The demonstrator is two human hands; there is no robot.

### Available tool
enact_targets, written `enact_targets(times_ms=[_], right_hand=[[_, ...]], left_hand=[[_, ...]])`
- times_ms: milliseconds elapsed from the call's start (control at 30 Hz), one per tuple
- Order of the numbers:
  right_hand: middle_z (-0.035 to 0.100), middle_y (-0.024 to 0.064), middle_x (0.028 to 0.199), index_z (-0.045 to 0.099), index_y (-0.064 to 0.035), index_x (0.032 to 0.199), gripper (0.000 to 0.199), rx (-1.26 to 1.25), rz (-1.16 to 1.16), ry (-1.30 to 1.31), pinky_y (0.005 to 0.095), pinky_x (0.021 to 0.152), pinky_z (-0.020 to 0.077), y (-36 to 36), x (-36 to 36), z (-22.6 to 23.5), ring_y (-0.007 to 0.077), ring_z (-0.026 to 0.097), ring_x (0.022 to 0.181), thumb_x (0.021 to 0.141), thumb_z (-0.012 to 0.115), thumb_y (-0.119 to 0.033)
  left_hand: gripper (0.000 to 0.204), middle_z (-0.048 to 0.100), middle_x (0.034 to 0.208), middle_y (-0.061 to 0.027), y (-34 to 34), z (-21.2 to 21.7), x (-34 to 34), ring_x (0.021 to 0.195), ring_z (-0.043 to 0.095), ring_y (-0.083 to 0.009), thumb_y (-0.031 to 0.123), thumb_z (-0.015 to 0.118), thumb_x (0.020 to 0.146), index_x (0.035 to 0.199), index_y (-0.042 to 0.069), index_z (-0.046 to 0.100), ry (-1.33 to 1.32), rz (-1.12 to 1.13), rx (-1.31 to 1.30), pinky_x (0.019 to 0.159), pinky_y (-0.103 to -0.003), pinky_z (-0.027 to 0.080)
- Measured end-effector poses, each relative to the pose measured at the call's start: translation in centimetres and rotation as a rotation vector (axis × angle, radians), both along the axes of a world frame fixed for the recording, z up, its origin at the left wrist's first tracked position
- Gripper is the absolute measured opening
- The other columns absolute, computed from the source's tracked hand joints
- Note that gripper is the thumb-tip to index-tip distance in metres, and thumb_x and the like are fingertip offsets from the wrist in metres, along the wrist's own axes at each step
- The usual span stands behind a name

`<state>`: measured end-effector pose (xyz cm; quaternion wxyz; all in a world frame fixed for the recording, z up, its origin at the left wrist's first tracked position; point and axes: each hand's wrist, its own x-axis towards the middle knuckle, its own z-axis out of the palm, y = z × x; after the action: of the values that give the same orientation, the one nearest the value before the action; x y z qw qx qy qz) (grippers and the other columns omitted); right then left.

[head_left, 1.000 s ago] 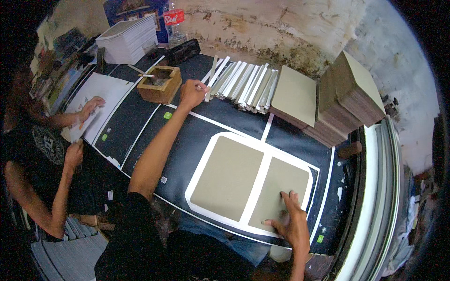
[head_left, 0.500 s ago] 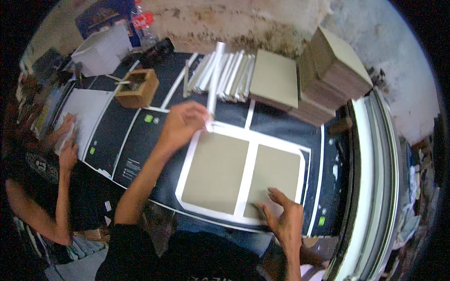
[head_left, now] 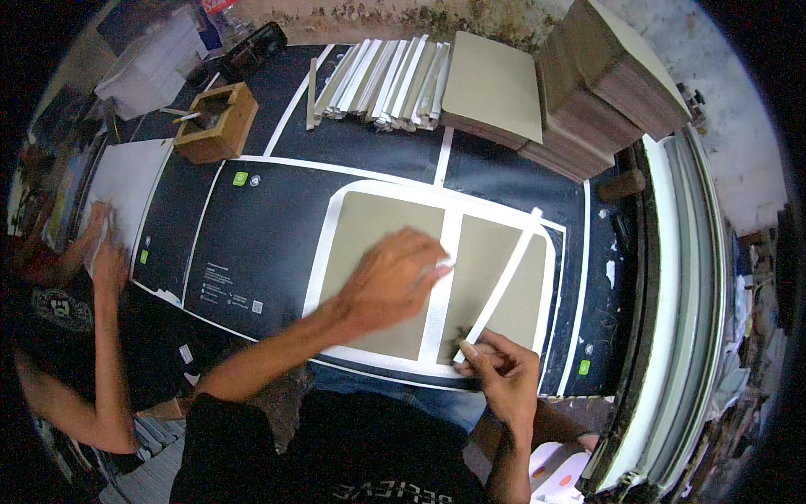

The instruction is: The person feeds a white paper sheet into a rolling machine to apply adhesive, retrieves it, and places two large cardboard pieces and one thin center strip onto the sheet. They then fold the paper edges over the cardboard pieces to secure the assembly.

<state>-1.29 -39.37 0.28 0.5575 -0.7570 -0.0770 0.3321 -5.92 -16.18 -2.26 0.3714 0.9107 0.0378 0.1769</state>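
Observation:
A narrow white strip (head_left: 510,273) slants over the right-hand board, its lower end pinched between the thumb and fingers of my right hand (head_left: 502,365). My left hand (head_left: 395,273), blurred by motion, hovers over the left board, thumb and fingers drawn together near the middle gap; a small pale spot shows at the fingertips, too smeared to name. Beneath lie two grey-beige boards, the left board (head_left: 361,227) and the right board (head_left: 478,244), side by side on a white-bordered sheet (head_left: 451,223), with a white band between them.
Several strips (head_left: 386,80) lie piled at the back, beside stacks of grey board (head_left: 495,84). A wooden box (head_left: 217,122) and a white paper stack (head_left: 151,63) stand back left. At far left, a co-worker's hands (head_left: 105,244) rest over a pale sheet. Long pale rails (head_left: 667,319) border the right.
The white strip, upright at my left hand before, now lies slanted in my right hand. My left hand has moved right and nearer; my right fingers have closed. The view has shifted.

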Motion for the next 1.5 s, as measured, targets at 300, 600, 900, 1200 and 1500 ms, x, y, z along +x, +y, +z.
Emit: enact_targets(times_ms=[300,600,900,1200,1500], right_hand=[[0.074,0.0145,0.085,0.067,0.0097,0.108,0.022,-0.04,0.157,0.165,0.0255,0.067,0.0617,1.1,-0.2,-0.8,0.0144,0.071,0.074,0.09,0.073,0.0],[0.075,0.0157,0.09,0.066,0.008,0.111,0.019,-0.037,0.185,0.227,0.0312,0.075,0.0635,2.1,0.2,-0.9,0.0187,0.073,0.081,0.093,0.066,0.004],[0.074,0.0196,0.093,0.064,0.012,0.112,0.02,-0.005,0.186,0.289,0.0296,0.075,0.064,2.2,0.7,-1.6,0.0215,0.074,0.084,0.092,0.065,0.007],[0.074,0.0194,0.091,0.064,0.0117,0.111,0.018,0.01,0.183,0.319,0.0307,0.076,0.0646,2.2,0.9,-1.8,0.0223,0.074,0.084,0.093,0.062,0.009],[0.074,0.0157,0.084,0.068,0.0095,0.108,0.018,-0.09,0.208,0.253,0.0274,0.068,0.0617,2.5,0.7,-0.2,0.0174,0.073,0.075,0.093,0.068,0.0]], left_hand=[[0.044,0.047,0.14,-0.0201,2.2,-2.3,0.8,0.133,0.041,-0.0354,0.027,0.053,0.102,0.137,0.001,0.046,0.098,-0.104,0.193,0.108,-0.053,0.03],[0.076,0.03,0.163,-0.0099,1.5,-1.5,0.5,0.14,0.036,-0.0324,0.055,0.038,0.104,0.159,0.005,0.024,0.2,-0.216,0.576,0.11,-0.055,0.029],[0.074,0.032,0.162,-0.0126,1.4,-1.5,0.5,0.14,0.037,-0.0322,0.053,0.04,0.104,0.158,0.004,0.026,0.196,-0.196,0.588,0.109,-0.054,0.031],[0.073,0.031,0.163,-0.0119,1.3,-1.5,0.6,0.142,0.035,-0.032,0.053,0.038,0.104,0.157,0.004,0.027,0.203,-0.188,0.594,0.11,-0.053,0.03],[0.074,0.031,0.163,-0.0114,1.4,-1.8,0.5,0.142,0.035,-0.0331,0.053,0.039,0.104,0.158,0.006,0.026,0.212,-0.197,0.578,0.11,-0.053,0.03]])
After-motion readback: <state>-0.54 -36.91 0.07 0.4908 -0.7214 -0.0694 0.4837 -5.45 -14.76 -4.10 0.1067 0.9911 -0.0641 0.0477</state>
